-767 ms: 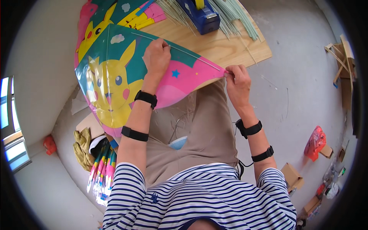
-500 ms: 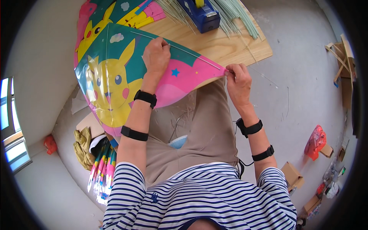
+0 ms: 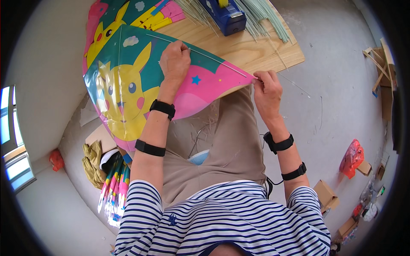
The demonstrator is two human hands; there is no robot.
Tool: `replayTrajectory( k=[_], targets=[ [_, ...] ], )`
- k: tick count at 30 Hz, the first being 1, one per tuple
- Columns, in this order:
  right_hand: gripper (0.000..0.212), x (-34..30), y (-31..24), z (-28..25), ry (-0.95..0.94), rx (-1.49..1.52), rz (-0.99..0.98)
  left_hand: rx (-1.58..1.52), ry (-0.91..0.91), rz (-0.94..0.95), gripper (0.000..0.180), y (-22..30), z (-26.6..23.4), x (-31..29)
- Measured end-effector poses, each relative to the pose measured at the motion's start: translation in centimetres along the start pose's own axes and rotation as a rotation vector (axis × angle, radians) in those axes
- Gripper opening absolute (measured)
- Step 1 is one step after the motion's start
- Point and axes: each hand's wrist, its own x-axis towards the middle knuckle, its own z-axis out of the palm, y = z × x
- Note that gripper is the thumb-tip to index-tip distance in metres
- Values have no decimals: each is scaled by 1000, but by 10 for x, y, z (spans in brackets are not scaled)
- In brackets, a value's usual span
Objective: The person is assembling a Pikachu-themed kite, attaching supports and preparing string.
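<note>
A printed kite sail (image 3: 198, 91) in green, pink and yellow lies across my lap and the table's near edge. Along its upper right edge runs a thin white rod (image 3: 222, 63). My left hand (image 3: 175, 61) is closed, its thumb and fingers pinching the rod near its middle against the sail. At the pink right-hand tip, my right hand (image 3: 268, 87) pinches the sail's corner, just beyond the rod's end. What lies under the right fingertips is hidden.
On the wooden table (image 3: 267, 57) stand a blue tape dispenser (image 3: 232, 23) and bundles of pale thin rods (image 3: 267, 19). More printed sails (image 3: 100, 40) lie at the far left. Folded kites (image 3: 116, 192) sit by my left side; a red bag (image 3: 352, 158) and cardboard box (image 3: 325, 195) lie right.
My right hand has shifted very slightly right with the sail's corner. My left hand stays at nearly the same place on the rod.
</note>
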Motion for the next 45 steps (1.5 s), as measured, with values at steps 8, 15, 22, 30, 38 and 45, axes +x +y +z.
replayTrajectory(
  k=[8, 15, 22, 30, 38, 45],
  targets=[
    [15, 0, -3, 17, -70, 35, 77, -3, -4, -14, 10, 1, 0, 0],
    [15, 0, -4, 17, -75, 27, 86, -14, 3, 1, 10, -1, 1, 0],
    [15, 0, -4, 17, -81, 26, 95, -16, -5, -9, 10, -1, 1, 0],
    [12, 0, -4, 16, -86, 61, 116, -21, -22, -21, 10, 1, -1, -1],
    [7, 5, -7, 20, -65, -78, 81, -19, 21, 11, 12, -1, 0, -1],
    [11, 6, -6, 24, -59, -155, 84, 31, 0, 13, 14, 3, -1, 1]
  ],
)
